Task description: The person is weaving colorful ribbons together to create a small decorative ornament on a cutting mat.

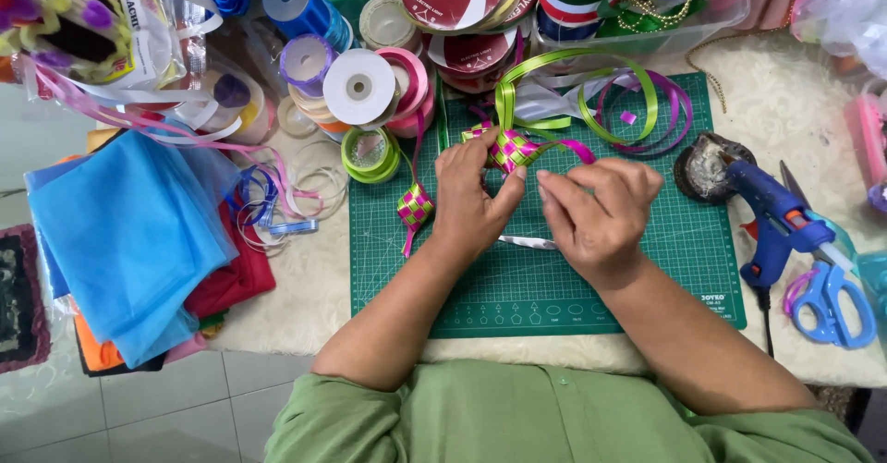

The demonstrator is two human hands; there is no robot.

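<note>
Woven ribbon piece (510,150) between both hands' fingertips

A home craft corner, by the look of it — a worktable under a cream patterned cloth (795,103), set over pale floor tiles (166,408) with a dark rug (18,297) at the edge. Square in the middle lies a green gridded cutting mat (554,297). Along the back, ribbon spools (360,86) crowd together in white, pink, blue, red and green, with loose ribbon (591,103) curling over the mat. On one side sits a heap of folded fabric (129,232), blue on top — on the other a blue glue gun (771,218) and blue-handled scissors (832,301). Hobby clutter everywhere, nothing industrial.
</note>
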